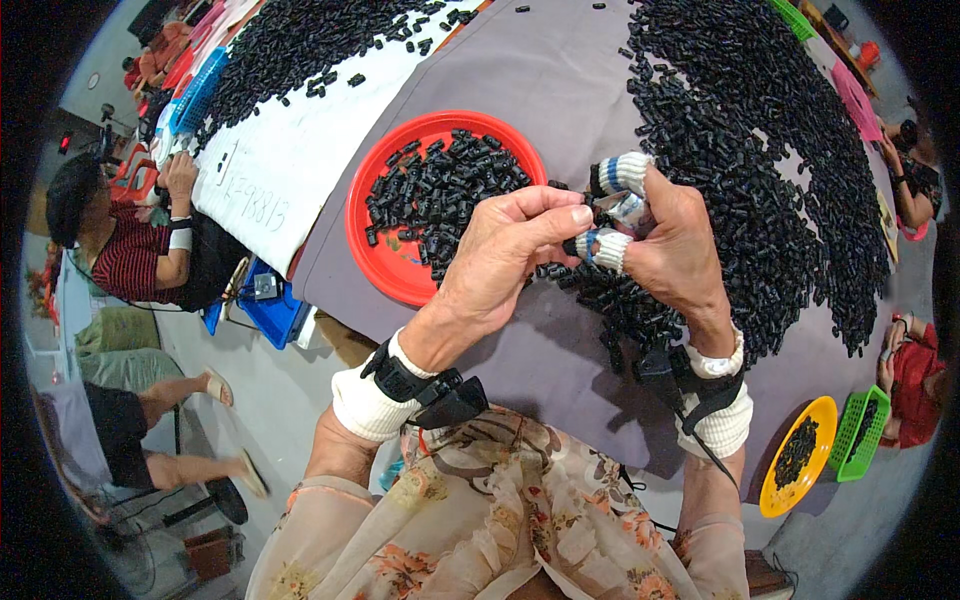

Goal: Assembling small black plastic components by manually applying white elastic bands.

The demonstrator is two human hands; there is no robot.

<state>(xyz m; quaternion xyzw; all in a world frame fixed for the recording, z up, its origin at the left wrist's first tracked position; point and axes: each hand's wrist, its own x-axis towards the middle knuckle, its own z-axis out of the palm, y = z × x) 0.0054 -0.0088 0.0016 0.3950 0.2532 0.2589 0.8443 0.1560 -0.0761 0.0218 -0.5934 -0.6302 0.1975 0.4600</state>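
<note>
My left hand [505,245] is closed in a pinch at the centre, thumb against forefinger, at a small black piece that the fingers mostly hide. Right beside it, my right hand [675,235] wears white knitted finger covers [606,249] with blue stripes on thumb and forefinger. Between those two fingers sits a small shiny, greyish object [627,210], whose kind I cannot make out. The fingertips of both hands nearly meet. Left of them, a round red tray [362,215] holds many small black plastic parts [440,195]. A large heap of similar parts [730,220] spreads under and beyond my right hand.
Grey cloth [520,80] covers the table. Another black heap [300,50] lies on a white sheet [275,165] at the far left. A yellow tray [768,490] and green basket [845,465] stand lower right. A person in a striped shirt [128,250] sits left; others are around.
</note>
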